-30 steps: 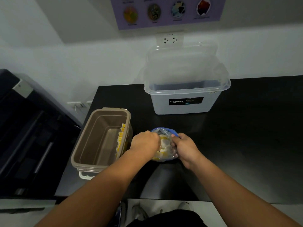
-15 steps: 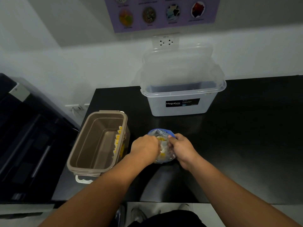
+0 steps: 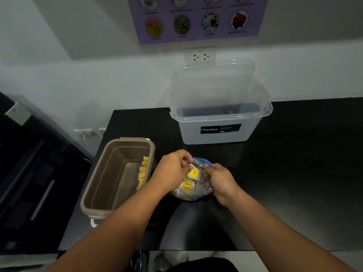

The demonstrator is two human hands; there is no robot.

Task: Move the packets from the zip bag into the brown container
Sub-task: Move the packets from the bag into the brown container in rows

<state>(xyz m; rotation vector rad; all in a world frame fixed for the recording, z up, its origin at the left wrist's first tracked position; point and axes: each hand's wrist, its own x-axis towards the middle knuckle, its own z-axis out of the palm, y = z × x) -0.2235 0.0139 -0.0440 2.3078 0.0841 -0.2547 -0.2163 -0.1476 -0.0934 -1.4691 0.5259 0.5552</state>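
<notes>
- Head view: my left hand (image 3: 172,169) pinches one packet (image 3: 194,172) at the bag (image 3: 189,195) mouth (fingers curled round it, as far as I can tell).
- Right hand (image 3: 222,181) grips the bag's rim, I judge to hold it open and steady.
- More packets (image 3: 186,187) lie in the bag; a row (image 3: 143,173) stands against the container (image 3: 117,143) wall nearest it, the container just beside for a short carry.

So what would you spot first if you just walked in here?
Two bare hands meet in the middle over a clear zip bag: the right hand grips its mouth and the left hand seems to pinch a yellow packet in it. Left of them stands the brown container, with packets lined along its right wall. Behind is a clear tub on the black table.
</notes>
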